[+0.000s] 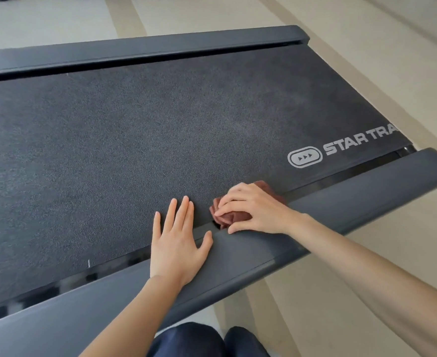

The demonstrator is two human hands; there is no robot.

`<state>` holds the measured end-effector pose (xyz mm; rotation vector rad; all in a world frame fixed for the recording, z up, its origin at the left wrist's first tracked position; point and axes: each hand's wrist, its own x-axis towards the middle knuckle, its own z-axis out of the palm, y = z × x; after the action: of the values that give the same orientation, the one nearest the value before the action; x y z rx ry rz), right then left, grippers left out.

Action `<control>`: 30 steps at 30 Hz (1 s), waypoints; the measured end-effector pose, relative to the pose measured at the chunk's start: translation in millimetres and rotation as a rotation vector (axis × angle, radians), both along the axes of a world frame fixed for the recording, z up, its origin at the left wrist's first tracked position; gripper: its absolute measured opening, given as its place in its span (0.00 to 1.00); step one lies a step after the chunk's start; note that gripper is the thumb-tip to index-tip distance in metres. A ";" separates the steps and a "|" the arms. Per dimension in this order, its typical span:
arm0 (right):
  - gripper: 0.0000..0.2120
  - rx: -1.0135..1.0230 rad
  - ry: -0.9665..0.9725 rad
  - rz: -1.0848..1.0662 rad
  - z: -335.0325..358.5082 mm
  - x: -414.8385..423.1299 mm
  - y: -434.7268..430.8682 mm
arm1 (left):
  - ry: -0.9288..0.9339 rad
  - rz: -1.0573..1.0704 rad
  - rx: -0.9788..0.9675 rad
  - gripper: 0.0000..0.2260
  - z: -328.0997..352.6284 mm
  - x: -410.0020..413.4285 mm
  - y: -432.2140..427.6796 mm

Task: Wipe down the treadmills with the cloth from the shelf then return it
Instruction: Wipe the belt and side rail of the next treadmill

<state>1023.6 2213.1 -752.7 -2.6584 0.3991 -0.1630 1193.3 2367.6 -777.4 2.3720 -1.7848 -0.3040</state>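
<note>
A treadmill fills the view, its dark textured belt (pixel 135 140) running between two grey side rails. A crumpled brown cloth (pixel 225 217) lies at the belt's near edge, by the gap along the near side rail (pixel 354 197). My right hand (pixel 253 208) covers the cloth, fingers curled over it and pressing it down. My left hand (pixel 177 243) lies flat just to the left, fingers straight on the belt and palm over the rail.
The far side rail (pixel 160 50) bounds the belt at the top. White lettering (pixel 341 148) marks the belt at the right. Pale floor (pixel 392 60) surrounds the machine. My dark-trousered knees (pixel 207 341) sit at the bottom edge.
</note>
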 end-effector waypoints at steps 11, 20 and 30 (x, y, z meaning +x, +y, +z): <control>0.29 -0.169 0.264 -0.562 11.0 -112.2 -39.1 | -0.042 -0.001 0.186 0.33 19.6 -2.9 -3.0; 0.26 -0.131 -0.044 -0.871 122.5 -140.7 38.1 | -0.113 -0.279 0.211 0.26 164.5 -49.1 -29.7; 0.21 -0.189 -0.285 -1.092 373.3 -198.1 149.4 | -0.040 -0.497 -0.105 0.26 407.7 -120.7 22.8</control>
<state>825.5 2362.4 -379.4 -2.2195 1.7345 -0.9138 1072.7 2390.5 -369.7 1.8485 -2.3287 -0.2127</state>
